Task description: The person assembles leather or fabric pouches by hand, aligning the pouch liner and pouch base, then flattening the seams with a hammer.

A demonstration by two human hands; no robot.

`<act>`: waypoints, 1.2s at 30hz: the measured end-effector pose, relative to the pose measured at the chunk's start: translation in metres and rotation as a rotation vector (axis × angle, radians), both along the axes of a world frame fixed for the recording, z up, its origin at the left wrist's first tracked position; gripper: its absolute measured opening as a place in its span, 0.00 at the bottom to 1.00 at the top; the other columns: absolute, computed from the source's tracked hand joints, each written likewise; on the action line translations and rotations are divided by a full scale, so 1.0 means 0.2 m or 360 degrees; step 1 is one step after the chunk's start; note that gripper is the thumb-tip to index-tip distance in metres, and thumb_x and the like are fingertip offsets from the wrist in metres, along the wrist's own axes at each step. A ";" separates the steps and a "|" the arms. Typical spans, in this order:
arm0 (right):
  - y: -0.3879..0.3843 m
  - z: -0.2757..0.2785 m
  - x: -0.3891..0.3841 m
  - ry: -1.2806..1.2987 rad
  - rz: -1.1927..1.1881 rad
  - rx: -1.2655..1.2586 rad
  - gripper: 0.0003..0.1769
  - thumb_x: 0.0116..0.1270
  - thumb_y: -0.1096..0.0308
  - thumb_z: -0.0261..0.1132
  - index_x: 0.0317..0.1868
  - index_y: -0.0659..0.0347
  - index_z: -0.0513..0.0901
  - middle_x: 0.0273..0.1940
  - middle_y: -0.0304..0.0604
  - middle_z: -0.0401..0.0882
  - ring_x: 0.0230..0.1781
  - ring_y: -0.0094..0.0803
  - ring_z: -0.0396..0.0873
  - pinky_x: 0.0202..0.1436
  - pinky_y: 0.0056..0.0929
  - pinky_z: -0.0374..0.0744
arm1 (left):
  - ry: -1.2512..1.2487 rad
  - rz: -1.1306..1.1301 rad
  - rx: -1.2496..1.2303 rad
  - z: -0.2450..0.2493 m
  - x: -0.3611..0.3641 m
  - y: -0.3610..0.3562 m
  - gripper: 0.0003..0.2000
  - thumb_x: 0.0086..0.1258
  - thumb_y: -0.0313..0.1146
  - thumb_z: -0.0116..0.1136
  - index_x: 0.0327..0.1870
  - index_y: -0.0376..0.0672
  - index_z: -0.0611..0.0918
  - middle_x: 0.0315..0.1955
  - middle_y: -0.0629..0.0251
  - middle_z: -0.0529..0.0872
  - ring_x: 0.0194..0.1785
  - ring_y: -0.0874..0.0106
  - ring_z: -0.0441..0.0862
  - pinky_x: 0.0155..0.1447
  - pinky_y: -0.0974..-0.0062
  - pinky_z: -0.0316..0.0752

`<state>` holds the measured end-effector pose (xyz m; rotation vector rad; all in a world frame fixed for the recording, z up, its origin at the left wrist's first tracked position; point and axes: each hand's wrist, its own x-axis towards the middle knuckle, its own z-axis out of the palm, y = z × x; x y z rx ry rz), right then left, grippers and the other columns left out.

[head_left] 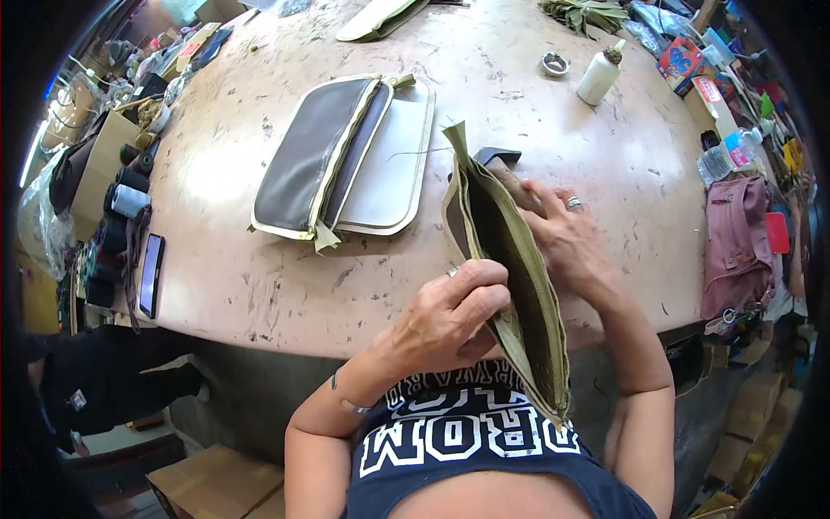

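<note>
Olive fabric zip pouch (510, 285): up on edge over the near rim of the scuffed beige bench (259, 294).
Left grip (445, 316): pinching its zip side.
Right grip (566, 238): fingers spread flat behind it.
Risk: if the pinch slackens, it probably flops floorward, tbh.

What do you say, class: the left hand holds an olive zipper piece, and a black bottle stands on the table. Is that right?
Not quite. The bottle is white, not black, as the head view shows. The left hand does hold the olive zipper piece, and the bottle stands on the table.
</note>
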<state>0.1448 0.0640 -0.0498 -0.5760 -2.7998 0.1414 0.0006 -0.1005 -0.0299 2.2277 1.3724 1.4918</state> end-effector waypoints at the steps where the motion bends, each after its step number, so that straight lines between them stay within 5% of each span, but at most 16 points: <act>1: -0.02 0.01 -0.03 -0.0043 -0.0071 -0.0018 0.20 0.56 0.73 0.60 0.50 0.47 0.78 0.56 0.44 0.69 0.53 0.44 0.68 0.54 0.38 0.70 | 0.0002 0.0005 0.0001 0.00 0.00 0.00 0.21 0.42 0.23 0.64 0.41 0.38 0.72 0.41 0.56 0.73 0.38 0.58 0.77 0.38 0.68 0.76; 3: -0.01 -0.01 -0.04 0.0061 -0.0089 -0.0002 0.21 0.50 0.76 0.59 0.47 0.50 0.78 0.54 0.46 0.70 0.50 0.45 0.69 0.51 0.39 0.71 | 0.0001 0.0003 -0.0010 -0.01 0.00 0.00 0.22 0.41 0.23 0.64 0.41 0.38 0.72 0.41 0.56 0.73 0.38 0.59 0.77 0.39 0.68 0.76; 9: 0.03 -0.03 0.07 -0.0065 -0.0605 -0.0166 0.18 0.54 0.75 0.59 0.46 0.51 0.80 0.54 0.45 0.71 0.50 0.44 0.70 0.51 0.38 0.73 | 0.0036 0.0002 -0.0040 -0.01 -0.02 -0.01 0.22 0.41 0.22 0.63 0.42 0.38 0.72 0.41 0.56 0.73 0.38 0.59 0.77 0.38 0.67 0.76; 12: 0.09 0.01 0.14 -0.0055 -0.0812 0.0105 0.16 0.58 0.72 0.59 0.47 0.52 0.80 0.55 0.46 0.71 0.51 0.43 0.70 0.52 0.38 0.73 | 0.0036 0.0012 -0.0043 -0.01 -0.02 -0.01 0.22 0.41 0.22 0.63 0.42 0.38 0.72 0.41 0.56 0.73 0.38 0.59 0.77 0.38 0.67 0.76; 13: 0.08 0.05 0.15 0.0125 -0.0598 0.0278 0.15 0.58 0.69 0.61 0.48 0.54 0.80 0.57 0.48 0.69 0.51 0.41 0.71 0.51 0.38 0.73 | 0.0036 0.0014 -0.0047 -0.01 -0.02 0.00 0.22 0.41 0.22 0.63 0.42 0.38 0.72 0.41 0.56 0.73 0.38 0.59 0.77 0.38 0.67 0.76; 16: -0.06 0.26 0.11 0.0717 0.0066 -0.0751 0.17 0.57 0.70 0.61 0.50 0.56 0.79 0.55 0.48 0.72 0.48 0.43 0.74 0.50 0.40 0.74 | 0.0051 0.0001 -0.0047 0.00 0.01 0.03 0.22 0.41 0.22 0.62 0.42 0.39 0.72 0.41 0.56 0.74 0.38 0.59 0.78 0.39 0.68 0.76; 18: -0.17 0.38 0.05 0.0689 0.0015 -0.1059 0.18 0.54 0.74 0.61 0.48 0.57 0.79 0.53 0.48 0.73 0.39 0.35 0.75 0.40 0.28 0.73 | 0.0067 -0.0013 -0.0060 0.00 0.02 0.04 0.21 0.42 0.22 0.62 0.42 0.39 0.73 0.41 0.56 0.74 0.38 0.59 0.78 0.39 0.68 0.76; 23: -0.07 0.33 -0.02 0.0524 0.0231 -0.0923 0.20 0.49 0.82 0.56 0.44 0.60 0.79 0.51 0.47 0.75 0.31 0.28 0.76 0.31 0.21 0.71 | 0.0012 -0.0130 -0.0126 0.05 0.03 0.06 0.20 0.47 0.21 0.60 0.45 0.40 0.75 0.45 0.54 0.73 0.40 0.59 0.78 0.40 0.68 0.76; 26: -0.06 0.31 -0.02 0.0564 0.0263 -0.0887 0.17 0.49 0.82 0.55 0.42 0.67 0.78 0.48 0.53 0.76 0.39 0.43 0.79 0.43 0.32 0.76 | -0.0267 0.0046 -0.0072 0.05 0.01 0.05 0.21 0.51 0.20 0.57 0.50 0.41 0.75 0.50 0.53 0.71 0.40 0.62 0.78 0.39 0.70 0.77; 27: -0.06 0.30 -0.01 0.0604 0.0261 -0.0966 0.17 0.49 0.82 0.55 0.42 0.66 0.78 0.48 0.52 0.76 0.38 0.41 0.79 0.42 0.30 0.76 | -0.0334 0.0134 -0.0095 0.03 -0.01 0.05 0.21 0.54 0.18 0.55 0.52 0.41 0.75 0.55 0.52 0.68 0.42 0.67 0.77 0.38 0.76 0.77; 30: -0.04 0.27 0.00 0.0686 0.0237 -0.1169 0.18 0.49 0.83 0.54 0.42 0.65 0.80 0.48 0.50 0.77 0.36 0.34 0.79 0.38 0.25 0.76 | -0.0706 0.0505 -0.0301 0.07 -0.07 0.15 0.22 0.59 0.19 0.52 0.58 0.38 0.70 0.58 0.53 0.67 0.27 0.79 0.77 0.34 0.82 0.77; 32: -0.02 0.25 0.01 0.0685 0.0219 -0.1284 0.20 0.48 0.83 0.54 0.44 0.64 0.80 0.49 0.49 0.77 0.34 0.29 0.78 0.36 0.21 0.75 | -0.0595 0.0569 -0.0580 0.11 -0.13 0.21 0.20 0.65 0.20 0.48 0.59 0.35 0.69 0.57 0.55 0.68 0.30 0.79 0.77 0.34 0.82 0.77; 36: 0.02 0.17 0.03 0.0749 0.0264 -0.1444 0.21 0.47 0.83 0.53 0.44 0.65 0.80 0.50 0.48 0.77 0.31 0.24 0.76 0.33 0.19 0.73 | -0.0611 0.0571 -0.0724 0.09 -0.18 0.34 0.10 0.67 0.25 0.52 0.48 0.34 0.76 0.37 0.64 0.79 0.25 0.83 0.74 0.29 0.85 0.72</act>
